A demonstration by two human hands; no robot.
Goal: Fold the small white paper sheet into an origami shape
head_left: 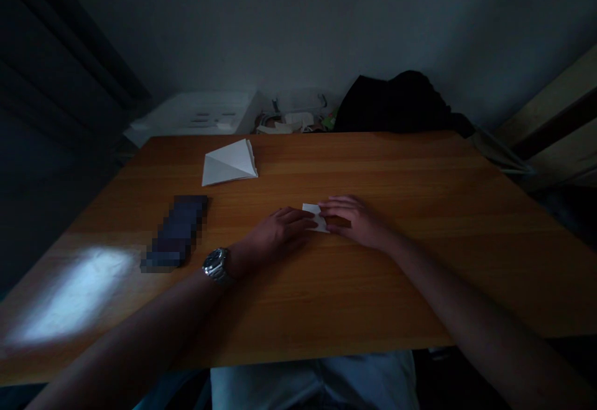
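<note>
A small piece of folded white paper (315,209) lies on the wooden table in front of me. From the left, my left hand (282,229) reaches over it, the fingers closed together and holding it down against the tabletop. My right hand (357,220) has its fingertips and thumb at the paper's right edge, gripping it there. The fingers cover part of the paper, so its full outline is hidden. On my left wrist is a metal watch (215,265).
A larger folded white paper (228,164) lies at the table's back left. A dark pixelated object (177,232) is left of my hands. Behind the table (396,167) stand a white box (200,111), clutter (293,117) and black fabric (396,102). Bright light falls on the left.
</note>
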